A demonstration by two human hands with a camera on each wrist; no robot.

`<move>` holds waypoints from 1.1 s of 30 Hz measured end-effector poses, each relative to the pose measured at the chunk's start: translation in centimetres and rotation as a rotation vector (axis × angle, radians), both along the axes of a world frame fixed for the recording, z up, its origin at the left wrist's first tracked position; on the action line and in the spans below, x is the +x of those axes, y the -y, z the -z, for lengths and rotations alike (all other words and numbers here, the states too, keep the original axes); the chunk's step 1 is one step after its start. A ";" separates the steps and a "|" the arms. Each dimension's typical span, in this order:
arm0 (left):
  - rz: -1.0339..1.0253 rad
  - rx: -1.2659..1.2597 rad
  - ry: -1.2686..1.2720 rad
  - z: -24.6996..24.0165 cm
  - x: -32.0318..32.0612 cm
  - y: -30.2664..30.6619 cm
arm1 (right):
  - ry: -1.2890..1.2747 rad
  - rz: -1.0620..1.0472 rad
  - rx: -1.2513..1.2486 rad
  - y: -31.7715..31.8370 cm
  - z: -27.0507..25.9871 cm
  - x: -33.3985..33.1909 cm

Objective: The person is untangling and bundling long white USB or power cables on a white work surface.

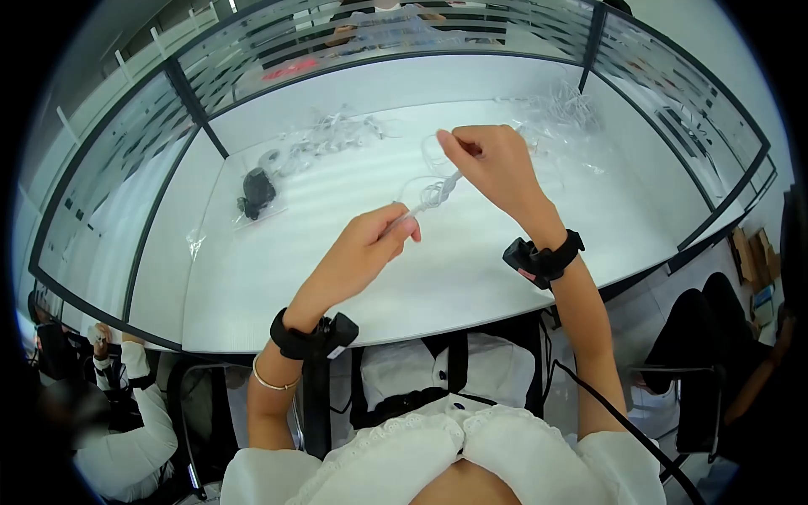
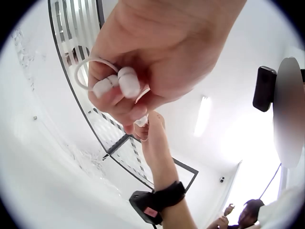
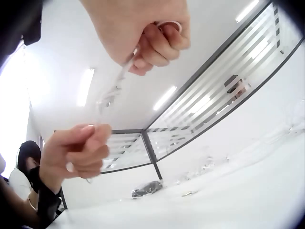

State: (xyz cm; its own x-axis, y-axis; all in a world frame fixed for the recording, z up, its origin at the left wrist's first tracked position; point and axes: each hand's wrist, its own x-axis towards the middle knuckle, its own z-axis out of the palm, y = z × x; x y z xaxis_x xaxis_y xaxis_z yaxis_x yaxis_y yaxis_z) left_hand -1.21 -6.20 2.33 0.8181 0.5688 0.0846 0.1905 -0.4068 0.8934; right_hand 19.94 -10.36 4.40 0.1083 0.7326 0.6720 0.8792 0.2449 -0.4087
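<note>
A white cable with a tangled, knotted middle stretches between my two hands above the white table. My left hand pinches its lower end between thumb and fingers. Two white, rounded cylindrical end pieces of the cable stick out of that hand in the left wrist view, beside a small loop. Higher and to the right, my right hand grips the other end with curled fingers. A thin loop of cable comes out over those fingers in the right wrist view. Both hands are off the tabletop.
On the white table, a black item in a clear bag lies at the left. Clear plastic packs are strewn along the back left, and bagged white cables sit at the back right. Framed partitions enclose the table.
</note>
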 end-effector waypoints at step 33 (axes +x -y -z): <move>0.094 -0.188 -0.045 -2.8 -1.1 2.6 | -0.509 -0.378 -0.269 5.7 0.2 -0.5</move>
State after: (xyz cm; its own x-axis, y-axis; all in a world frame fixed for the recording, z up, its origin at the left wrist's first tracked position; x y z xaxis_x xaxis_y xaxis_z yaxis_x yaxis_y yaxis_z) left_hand -2.36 -8.80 5.15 0.8688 0.4923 -0.0540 0.2014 -0.2515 0.9467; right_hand 19.45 -16.03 4.20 0.0661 0.9164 0.3948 0.4358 0.3294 -0.8376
